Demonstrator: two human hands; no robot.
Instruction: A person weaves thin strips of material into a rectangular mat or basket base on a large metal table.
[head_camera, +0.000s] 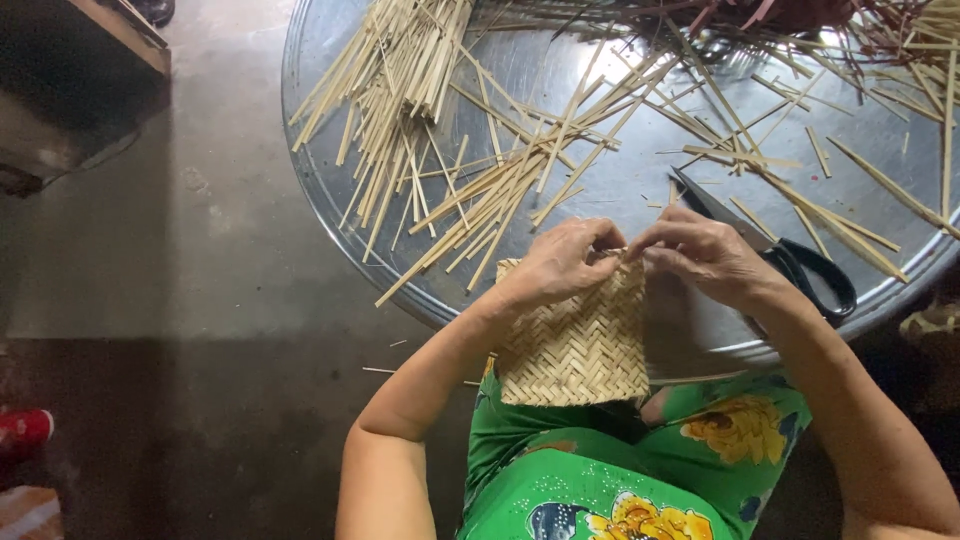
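Upper edge of the woven mat (580, 345) hidden beneath both hands; scissors (790, 255) partly covered by the right hand (705, 255); round metal tray (330, 190) and loose bamboo strips (400, 90) cut off at top and right edges

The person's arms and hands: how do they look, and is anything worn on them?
Both arms are bare from the upper arm down, with no sleeves showing. The left hand and the right hand wear no gloves, and no ring, watch or bracelet can be seen. The nails are short and unpainted as far as they show. The garment below the arms is bright green with yellow flowers.
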